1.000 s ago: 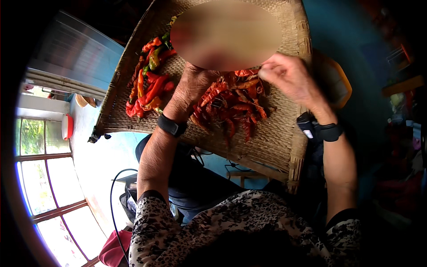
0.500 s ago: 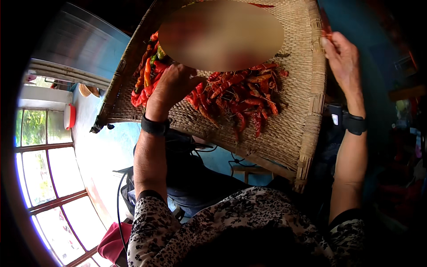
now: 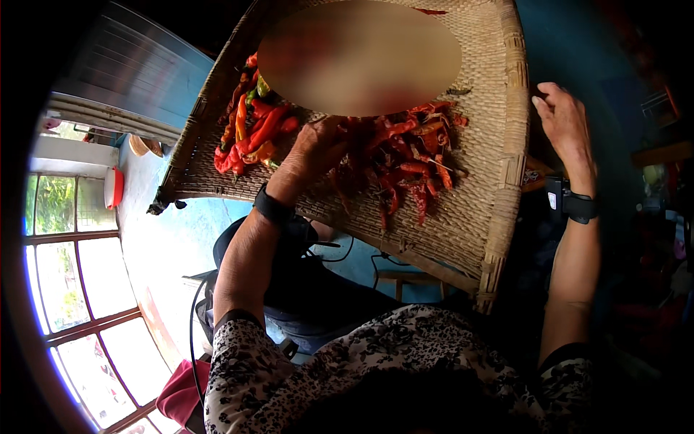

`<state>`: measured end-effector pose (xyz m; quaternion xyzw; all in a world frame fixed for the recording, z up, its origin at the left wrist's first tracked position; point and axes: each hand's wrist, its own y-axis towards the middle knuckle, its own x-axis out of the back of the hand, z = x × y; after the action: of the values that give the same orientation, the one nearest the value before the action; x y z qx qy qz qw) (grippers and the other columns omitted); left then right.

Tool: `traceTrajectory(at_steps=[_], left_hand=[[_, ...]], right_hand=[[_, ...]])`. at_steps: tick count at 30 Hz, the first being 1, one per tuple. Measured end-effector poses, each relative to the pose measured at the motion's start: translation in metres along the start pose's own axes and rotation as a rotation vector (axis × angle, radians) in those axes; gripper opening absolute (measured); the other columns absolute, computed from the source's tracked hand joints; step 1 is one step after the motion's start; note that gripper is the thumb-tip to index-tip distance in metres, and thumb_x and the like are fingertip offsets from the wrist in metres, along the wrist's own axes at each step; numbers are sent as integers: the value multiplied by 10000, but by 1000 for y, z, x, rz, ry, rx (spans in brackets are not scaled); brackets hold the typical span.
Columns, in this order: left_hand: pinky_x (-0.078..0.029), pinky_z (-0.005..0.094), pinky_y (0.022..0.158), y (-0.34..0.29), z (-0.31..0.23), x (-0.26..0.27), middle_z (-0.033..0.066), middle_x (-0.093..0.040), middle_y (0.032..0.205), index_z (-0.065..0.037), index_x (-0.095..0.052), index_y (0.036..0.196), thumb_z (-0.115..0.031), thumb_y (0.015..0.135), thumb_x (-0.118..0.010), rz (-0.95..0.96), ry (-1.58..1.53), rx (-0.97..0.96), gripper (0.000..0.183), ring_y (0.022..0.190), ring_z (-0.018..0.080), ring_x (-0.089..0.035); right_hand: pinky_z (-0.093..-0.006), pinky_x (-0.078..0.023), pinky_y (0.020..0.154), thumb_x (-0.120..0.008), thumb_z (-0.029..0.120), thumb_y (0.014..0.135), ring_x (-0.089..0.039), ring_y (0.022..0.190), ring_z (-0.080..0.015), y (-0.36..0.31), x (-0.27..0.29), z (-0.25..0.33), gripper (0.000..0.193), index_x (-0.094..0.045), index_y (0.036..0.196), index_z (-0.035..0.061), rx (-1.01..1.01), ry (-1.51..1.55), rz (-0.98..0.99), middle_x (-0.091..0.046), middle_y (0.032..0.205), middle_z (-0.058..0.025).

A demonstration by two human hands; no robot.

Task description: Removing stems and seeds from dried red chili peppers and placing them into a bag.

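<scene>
Here we see the left hand [image 3: 316, 147] reaching over the woven tray [image 3: 470, 242], its fingers bent downward at the left edge of a pile of wrinkled red peppers [image 3: 416, 168]. The fingertips sink into shadow against the pile, so we cannot tell whether they pinch a pepper or merely rest on it. The right hand [image 3: 566, 124] hangs in the air just beyond the tray's right rim, its fingers loosely curled, with a gap showing between thumb and forefinger.

The wrinkled peppers lie in the near middle of the tray, pointing every which way. To their left, past the left hand, we find smoother, glossy peppers [image 3: 269, 130] in red, orange and green, heaped along the tray's left side. A small dark piece [image 3: 458, 92] lies on the weave toward the right, and a thin red pepper [image 3: 432, 11] at the far side. A blur covers the tray's far middle, so we cannot tell what is there. Each wrist wears a black band; off to the left, we notice a paned window [image 3: 76, 239].
</scene>
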<state>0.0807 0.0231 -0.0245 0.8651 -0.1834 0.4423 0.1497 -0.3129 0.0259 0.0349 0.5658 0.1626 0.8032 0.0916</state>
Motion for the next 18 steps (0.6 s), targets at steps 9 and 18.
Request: traceTrajectory(at_steps=[9,18], left_hand=[[-515,267,731,27,-42,-2,50,-656,880,-34,-572,1006,-42,836,-637,-115,-370,-92,182,816,106,-623],[-531,282,819,25,-69,2,55,-627,931,-11,-570,1009,25,844,-620,-63,-424,-166,176,896,130,-616]], right_hand=[[-281,-508,564,-644,68,832,-581,632,-157,-4,-45,91,275,-582,1097,27,374,491,174,-613,791,-96],[-380,-493,627,-665,54,786,-608,735,-292,-5,-56,123,162,-552,892,6,497,568,159,-570,807,-114]])
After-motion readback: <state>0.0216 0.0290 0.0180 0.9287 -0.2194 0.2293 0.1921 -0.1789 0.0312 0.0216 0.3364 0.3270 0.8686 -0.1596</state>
